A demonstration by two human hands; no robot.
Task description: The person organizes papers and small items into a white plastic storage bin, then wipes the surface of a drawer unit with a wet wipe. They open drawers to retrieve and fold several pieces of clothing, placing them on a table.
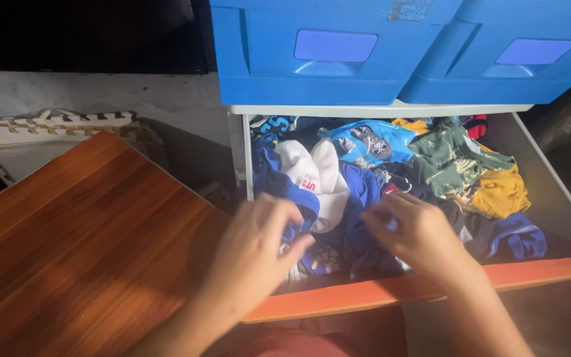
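From the head camera I see my left hand (pixel 256 248) and right hand (pixel 418 235) both over the front of the open drawer (pixel 550 172), a white-walled box with an orange front edge, stuffed with soft, crumpled clothes. The left fingers curl loosely on a dark blue garment (pixel 358 198) just beside a white knit piece (pixel 318 178); the right fingers pinch a fold of that blue cloth. Left of the drawer lies a smooth wooden board (pixel 80 244), and above it sit two blue plastic bins (pixel 312 53), leaving little room.
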